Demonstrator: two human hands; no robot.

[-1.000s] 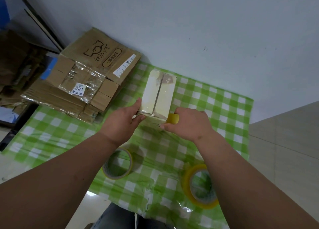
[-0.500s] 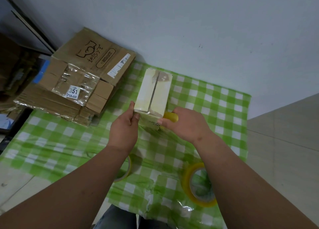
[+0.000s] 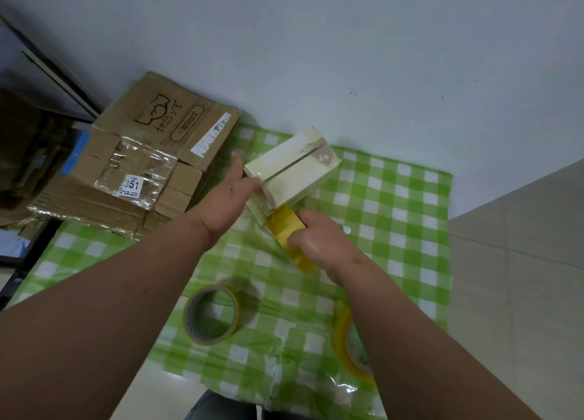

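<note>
Firstly, far left: flattened cartons [image 3: 132,166] lay stacked at the left edge of the green-checked tabletop [image 3: 395,217], well apart from the work, so I let them be.
Spare roll: a spare roll [image 3: 234,318] lay flat on the tabletop beside the left forearm, and nothing touched it.
Left hand: the left hand [image 3: 227,198] was spread, with its fingers straight and pressed against the left side of the box at the near corner. It gripped nothing.
Tape roll: the yellow tape roll [image 3: 284,226] stood on edge just below the box's near end. A clear strip seemed to run from it up onto that end.
Box: the pale box [image 3: 294,169] sat toward the wall, set at an angle, with its top seam facing up. From my screen I could not tell whether its near end was lifted.
Right hand: the right hand [image 3: 319,242] was curled round the tape roll and gripped it.
Second spare roll: a second spare roll [image 3: 341,340] lay near the front, partly hidden by the right forearm.
Step, as I judged it: sealing the seam. Doing it well meant a taut strip in line with the seam, a firm brace so the box could not swivel, and the tape pressed down over the near end before any further pull.
</note>
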